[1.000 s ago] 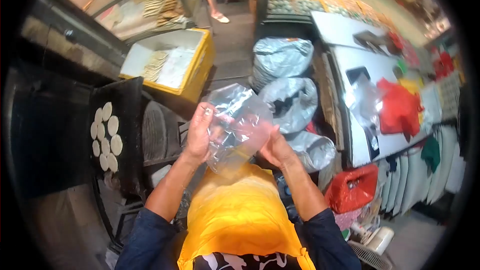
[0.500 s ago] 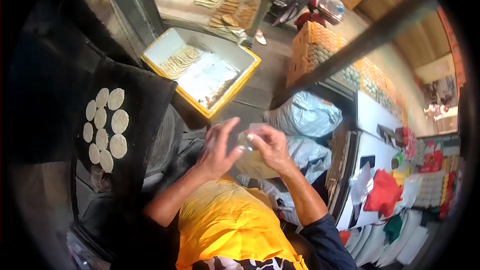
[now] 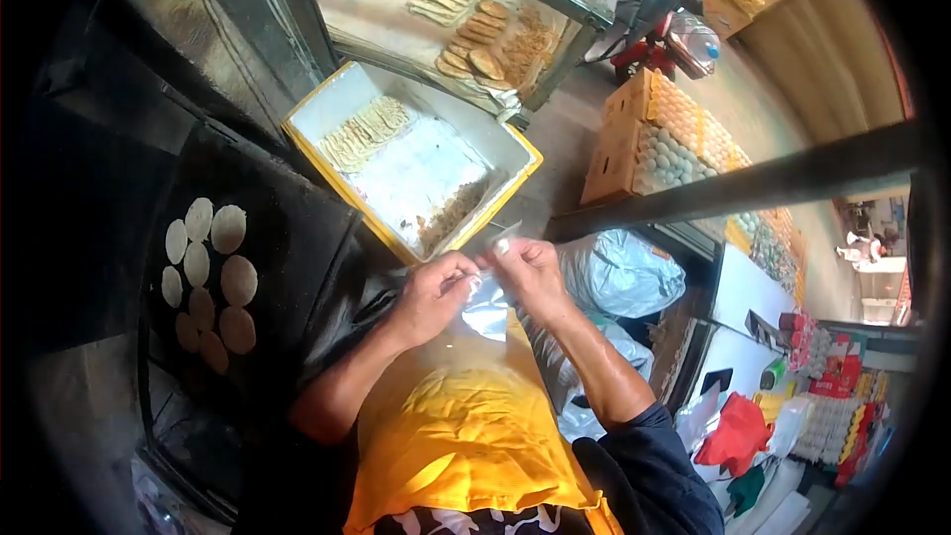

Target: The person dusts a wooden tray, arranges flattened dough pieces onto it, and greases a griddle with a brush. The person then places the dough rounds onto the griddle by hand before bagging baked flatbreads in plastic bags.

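A clear plastic bag [image 3: 485, 319] hangs in front of the yellow apron [image 3: 456, 426], its upper edge between my two hands. My left hand [image 3: 434, 299] pinches one side of that edge, with thumb and fingers pressed together. At the other side my right hand [image 3: 532, 279] grips the bag near its top corner, fingers curled in. Just beyond the hands stands a white box with a yellow rim [image 3: 540, 160]. Flat pale dough pieces [image 3: 367, 134] lie in rows at its left end, and brown crumbs [image 3: 451, 218] gather at its near right side.
On the left, several round flatbreads [image 3: 239, 280] lie on a black griddle [image 3: 297, 238]. A glass case with baked breads [image 3: 480, 35] stands behind the box. To the right are stuffed plastic sacks [image 3: 624, 272], egg trays [image 3: 674, 154], a dark bar [image 3: 773, 173] and a red bag [image 3: 733, 433].
My left hand, open and apart before, has come in and closed on the bag's edge beside my right hand. The view has shifted slightly.
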Demonstrator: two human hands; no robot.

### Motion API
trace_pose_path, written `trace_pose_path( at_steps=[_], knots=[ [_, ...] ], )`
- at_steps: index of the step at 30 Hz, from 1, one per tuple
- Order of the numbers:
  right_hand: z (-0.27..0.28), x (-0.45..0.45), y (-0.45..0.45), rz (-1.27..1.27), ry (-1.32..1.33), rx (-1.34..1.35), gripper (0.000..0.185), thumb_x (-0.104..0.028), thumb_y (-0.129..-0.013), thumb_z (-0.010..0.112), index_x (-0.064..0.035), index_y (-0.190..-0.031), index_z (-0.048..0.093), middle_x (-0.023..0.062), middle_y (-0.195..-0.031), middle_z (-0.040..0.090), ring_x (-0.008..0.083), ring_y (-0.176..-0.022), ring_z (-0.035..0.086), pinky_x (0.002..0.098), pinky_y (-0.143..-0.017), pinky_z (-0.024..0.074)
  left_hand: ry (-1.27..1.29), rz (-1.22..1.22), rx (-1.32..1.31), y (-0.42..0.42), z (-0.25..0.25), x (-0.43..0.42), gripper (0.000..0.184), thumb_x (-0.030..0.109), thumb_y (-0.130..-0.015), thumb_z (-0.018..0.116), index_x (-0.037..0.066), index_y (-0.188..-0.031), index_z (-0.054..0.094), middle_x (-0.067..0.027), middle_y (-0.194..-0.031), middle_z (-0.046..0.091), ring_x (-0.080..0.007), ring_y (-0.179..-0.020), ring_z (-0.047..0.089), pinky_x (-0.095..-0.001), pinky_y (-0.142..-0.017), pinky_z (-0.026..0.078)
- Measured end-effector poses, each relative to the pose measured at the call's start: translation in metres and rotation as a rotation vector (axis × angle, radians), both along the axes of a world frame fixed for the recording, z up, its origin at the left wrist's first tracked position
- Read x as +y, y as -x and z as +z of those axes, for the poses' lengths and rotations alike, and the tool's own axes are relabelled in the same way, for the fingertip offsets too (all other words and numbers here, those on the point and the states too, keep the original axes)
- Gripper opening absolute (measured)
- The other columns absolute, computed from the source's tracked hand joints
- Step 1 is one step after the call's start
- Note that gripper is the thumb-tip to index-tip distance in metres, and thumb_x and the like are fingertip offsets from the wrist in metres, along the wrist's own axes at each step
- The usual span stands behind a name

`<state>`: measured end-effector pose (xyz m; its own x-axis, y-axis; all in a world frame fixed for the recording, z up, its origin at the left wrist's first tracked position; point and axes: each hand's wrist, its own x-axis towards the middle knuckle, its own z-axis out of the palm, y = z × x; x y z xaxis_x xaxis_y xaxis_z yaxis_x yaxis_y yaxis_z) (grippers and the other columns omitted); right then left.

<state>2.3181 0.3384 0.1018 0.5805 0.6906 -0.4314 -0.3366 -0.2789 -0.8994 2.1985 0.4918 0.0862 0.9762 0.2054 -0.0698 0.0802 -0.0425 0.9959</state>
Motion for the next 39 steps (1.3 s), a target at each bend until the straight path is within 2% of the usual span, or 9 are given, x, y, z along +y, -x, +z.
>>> trace_pose_path(
  at_steps=[6, 11, 18, 20, 26, 29, 32, 35, 39],
  knots=[
    [-0.035, 0.026, -0.063, 0.113, -0.273, 0.026, 0.015, -0.012, -0.098, 0.063, 0.0004, -0.103, 0.069, -0.0031, -0.091, 0.066, 0.0039, -0.081, 0.055, 0.0223, -0.074, 0.0467, -0.111, 0.156, 0.072, -0.047, -0.008, 0.021, 0.008, 0.007, -0.096, 0.058, -0.001, -0.095, 0.059, -0.0026, -0.075, 0.060, -0.0058, -0.069, 0.052, -0.0235, -0.063, 0.045],
    [-0.042, 0.051, -0.125, 0.214, -0.275, 0.118, 0.012, -0.008, -0.097, 0.063, 0.0014, -0.097, 0.070, -0.0015, -0.086, 0.068, 0.0043, -0.079, 0.057, 0.0232, -0.071, 0.0482, -0.144, 0.186, 0.189, -0.096, 0.009, 0.022, 0.041, 0.008, -0.095, 0.057, -0.001, -0.134, 0.048, -0.0147, -0.117, 0.064, -0.0199, -0.111, 0.061, -0.0346, -0.096, 0.047],
    [-0.041, 0.064, -0.163, 0.181, -0.243, 0.270, 0.013, -0.010, -0.095, 0.067, 0.0016, -0.097, 0.072, -0.0009, -0.086, 0.069, 0.0044, -0.076, 0.057, 0.0230, -0.068, 0.0480, -0.003, 0.262, 0.122, -0.132, -0.002, 0.016, 0.051, 0.008, -0.089, 0.065, 0.002, -0.136, 0.047, -0.0188, -0.120, 0.063, -0.0284, -0.109, 0.063, -0.0368, -0.093, 0.049],
    [-0.040, 0.060, -0.163, 0.180, -0.263, 0.249, 0.012, -0.010, -0.094, 0.068, 0.0014, -0.097, 0.072, -0.0009, -0.085, 0.069, 0.0041, -0.075, 0.056, 0.0229, -0.068, 0.0478, 0.119, 0.230, 0.146, -0.132, 0.000, 0.019, 0.054, 0.000, -0.089, 0.063, 0.000, -0.138, 0.041, -0.0130, -0.117, 0.063, -0.0187, -0.110, 0.060, -0.0333, -0.095, 0.048],
    [-0.040, 0.046, -0.158, 0.169, -0.199, 0.212, 0.014, -0.007, -0.093, 0.069, 0.0023, -0.103, 0.071, 0.0040, -0.094, 0.072, 0.0074, -0.082, 0.061, 0.0241, -0.076, 0.0511, -0.823, -0.007, 0.398, -0.113, 0.020, 0.033, 0.059, 0.036, -0.080, 0.075, 0.006, -0.127, 0.057, -0.0194, -0.098, 0.069, -0.0360, -0.092, 0.068, -0.0407, -0.084, 0.051],
    [-0.021, 0.046, -0.141, 0.200, -0.217, 0.098, 0.019, -0.009, -0.093, 0.069, 0.0039, -0.107, 0.070, 0.0043, -0.095, 0.071, 0.0086, -0.086, 0.062, 0.0255, -0.080, 0.0517, -0.865, -0.011, 0.194, -0.108, 0.031, 0.037, 0.067, 0.038, -0.080, 0.076, 0.007, -0.134, 0.052, -0.0188, -0.108, 0.067, -0.0355, -0.094, 0.067, -0.0457, -0.083, 0.050],
    [-0.015, 0.049, -0.122, 0.157, -0.257, 0.111, 0.021, -0.009, -0.093, 0.069, 0.0047, -0.108, 0.069, 0.0055, -0.097, 0.071, 0.0100, -0.086, 0.063, 0.0261, -0.081, 0.0519, -0.677, 0.016, -0.013, -0.102, 0.025, 0.032, 0.065, 0.023, -0.085, 0.074, 0.005, -0.140, 0.044, -0.0158, -0.114, 0.065, -0.0305, -0.096, 0.066, -0.0439, -0.086, 0.051],
    [-0.011, 0.044, -0.112, 0.104, -0.274, 0.194, 0.021, -0.012, -0.092, 0.071, 0.0017, -0.107, 0.070, 0.0041, -0.095, 0.071, 0.0091, -0.085, 0.063, 0.0252, -0.078, 0.0515, -0.072, 0.090, -0.031, -0.090, 0.020, 0.026, 0.040, -0.004, -0.091, 0.060, 0.002, -0.129, 0.050, -0.0078, -0.102, 0.064, -0.0123, -0.091, 0.061, -0.0281, -0.080, 0.051],
    [-0.003, 0.046, -0.082, 0.040, -0.286, 0.210, 0.017, -0.015, -0.091, 0.074, -0.0024, -0.102, 0.071, -0.0009, -0.089, 0.070, 0.0053, -0.077, 0.059, 0.0226, -0.069, 0.0481, 0.298, 0.259, 0.029, -0.066, 0.009, 0.023, 0.011, 0.000, -0.093, 0.056, 0.000, -0.104, 0.057, -0.0058, -0.082, 0.063, -0.0092, -0.078, 0.058, -0.0287, -0.070, 0.049]
  ],
)
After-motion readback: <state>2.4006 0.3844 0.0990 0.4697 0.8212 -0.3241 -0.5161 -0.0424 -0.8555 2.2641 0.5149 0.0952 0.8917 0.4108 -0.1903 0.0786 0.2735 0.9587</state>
